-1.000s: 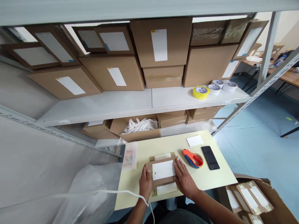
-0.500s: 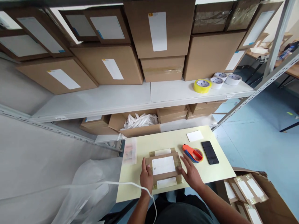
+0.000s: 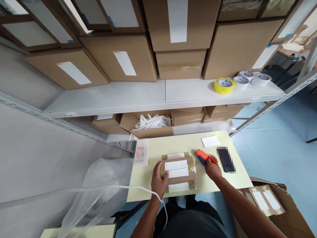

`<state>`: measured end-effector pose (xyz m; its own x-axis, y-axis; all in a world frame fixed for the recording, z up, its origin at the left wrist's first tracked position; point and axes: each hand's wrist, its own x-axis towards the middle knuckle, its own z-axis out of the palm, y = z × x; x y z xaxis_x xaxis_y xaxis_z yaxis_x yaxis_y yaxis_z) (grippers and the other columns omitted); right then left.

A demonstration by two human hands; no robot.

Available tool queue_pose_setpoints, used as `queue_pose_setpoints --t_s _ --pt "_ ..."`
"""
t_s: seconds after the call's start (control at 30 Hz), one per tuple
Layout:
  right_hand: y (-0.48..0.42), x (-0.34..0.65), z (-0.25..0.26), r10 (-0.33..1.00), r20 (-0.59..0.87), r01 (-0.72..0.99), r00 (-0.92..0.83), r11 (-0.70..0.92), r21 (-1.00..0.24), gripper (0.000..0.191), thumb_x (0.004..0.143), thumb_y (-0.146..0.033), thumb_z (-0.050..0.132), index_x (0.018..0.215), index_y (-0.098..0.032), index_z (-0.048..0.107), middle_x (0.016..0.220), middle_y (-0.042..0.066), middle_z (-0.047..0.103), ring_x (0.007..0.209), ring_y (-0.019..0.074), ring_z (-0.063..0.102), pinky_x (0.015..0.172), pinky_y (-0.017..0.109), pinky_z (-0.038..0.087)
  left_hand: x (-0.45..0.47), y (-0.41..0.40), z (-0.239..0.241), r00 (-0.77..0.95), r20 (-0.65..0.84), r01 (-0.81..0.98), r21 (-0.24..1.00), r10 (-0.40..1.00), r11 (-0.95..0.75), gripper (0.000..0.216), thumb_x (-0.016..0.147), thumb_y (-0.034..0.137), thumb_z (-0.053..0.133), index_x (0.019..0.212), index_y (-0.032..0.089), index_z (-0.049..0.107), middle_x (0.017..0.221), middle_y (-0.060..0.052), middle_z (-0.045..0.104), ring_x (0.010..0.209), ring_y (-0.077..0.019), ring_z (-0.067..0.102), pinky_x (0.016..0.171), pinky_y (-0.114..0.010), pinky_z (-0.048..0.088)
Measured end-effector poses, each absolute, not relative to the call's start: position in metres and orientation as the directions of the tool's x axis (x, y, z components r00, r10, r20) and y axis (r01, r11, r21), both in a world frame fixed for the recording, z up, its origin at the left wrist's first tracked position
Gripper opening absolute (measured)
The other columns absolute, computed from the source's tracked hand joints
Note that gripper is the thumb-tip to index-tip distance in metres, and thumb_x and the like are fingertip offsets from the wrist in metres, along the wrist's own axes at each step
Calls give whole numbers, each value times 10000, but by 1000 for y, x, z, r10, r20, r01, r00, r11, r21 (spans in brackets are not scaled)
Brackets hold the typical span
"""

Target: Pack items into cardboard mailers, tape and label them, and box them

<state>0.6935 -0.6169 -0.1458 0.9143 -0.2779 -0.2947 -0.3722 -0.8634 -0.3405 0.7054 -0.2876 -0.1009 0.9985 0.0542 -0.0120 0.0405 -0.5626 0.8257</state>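
A small flat cardboard package (image 3: pixel 178 172) with white labels and tape strips lies on the pale yellow table (image 3: pixel 223 183). My left hand (image 3: pixel 159 181) rests on the package's left end, holding it down. My right hand (image 3: pixel 213 169) is closed on the orange and blue tape dispenser (image 3: pixel 203 155) just right of the package. A dark phone (image 3: pixel 226 159) lies next to the dispenser, and a white card (image 3: pixel 210 141) sits behind it.
Metal shelving behind the table holds labelled cardboard boxes (image 3: pixel 119 61) and tape rolls (image 3: pixel 224 86). An open box of white pieces (image 3: pixel 153 121) sits on the lower shelf. A clear plastic bag (image 3: pixel 99 185) hangs at the left; a carton of finished packages (image 3: pixel 267 201) stands at the right.
My right hand left the package's right side and moved right onto the tape dispenser. The package's flaps now lie folded over. The camera tilted down slightly.
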Motion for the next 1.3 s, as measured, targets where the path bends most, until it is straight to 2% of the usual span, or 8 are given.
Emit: queue_pose_setpoints --t_s 0.2,0.3,0.4,0.57,0.73,0.87,1.13,1.3 --pt "-626 706 -71 -311 -186 -357 932 -697 -622 365 916 -433 498 1127 -151 595 863 96 714 766 253 657 687 346 473 699 -280 -113 999 -15 -7 891 -44 -454 657 860 211 510 1512 233 429 1598 -88 406 1503 -259 331 1259 -473 251" --pt "-623 709 -17 -140 -208 -251 968 -513 -821 379 915 -482 527 1137 -183 597 946 60 715 844 228 654 744 331 508 697 -278 -115 996 -51 23 936 -70 -352 607 921 285 501 1522 258 425 1621 -77 381 1521 -266 297 1261 -488 236" --pt "-610 710 18 107 -242 -186 964 -374 -908 344 907 -445 563 1122 -183 619 953 44 708 847 209 640 752 315 514 699 -277 -110 992 -115 97 959 -54 -265 544 981 428 462 1499 264 463 1616 -71 398 1520 -255 305 1258 -463 246" --pt "-582 715 20 327 -312 -169 892 -399 -901 226 831 -315 606 1000 -176 664 901 27 696 804 193 621 701 287 497 703 -276 -104 987 -161 152 964 -24 -217 521 986 505 441 1413 234 567 1556 -79 488 1485 -247 375 1246 -445 271" --pt "-574 717 12 314 -338 -187 887 -425 -886 222 808 -308 578 971 -176 654 862 13 676 788 186 611 684 275 478 700 -270 -108 987 -119 89 965 -110 -247 644 851 336 632 1474 253 497 1600 -71 426 1502 -272 339 1242 -457 276" --pt "-574 716 12 308 -346 -182 886 -456 -871 224 806 -329 571 955 -176 640 867 19 665 792 188 603 691 281 474 698 -266 -110 977 -143 92 953 -159 -290 723 828 286 640 1520 250 432 1630 -75 371 1526 -266 288 1247 -444 266" --pt "-571 709 4 299 -293 -149 908 -424 -893 275 849 -365 559 1039 -181 634 870 15 659 790 191 600 705 290 470 714 -268 -95 997 -34 -6 848 -65 -530 420 852 295 612 1265 223 643 1429 -113 575 1363 -266 520 1171 -456 396" --pt "-570 705 4 296 -259 -111 919 -436 -893 324 886 -394 545 1117 -183 626 899 24 677 788 188 607 699 287 473 722 -250 -88 982 -180 129 843 -49 -523 519 802 308 638 1312 213 609 1200 -90 716 1067 -228 703 913 -373 578"
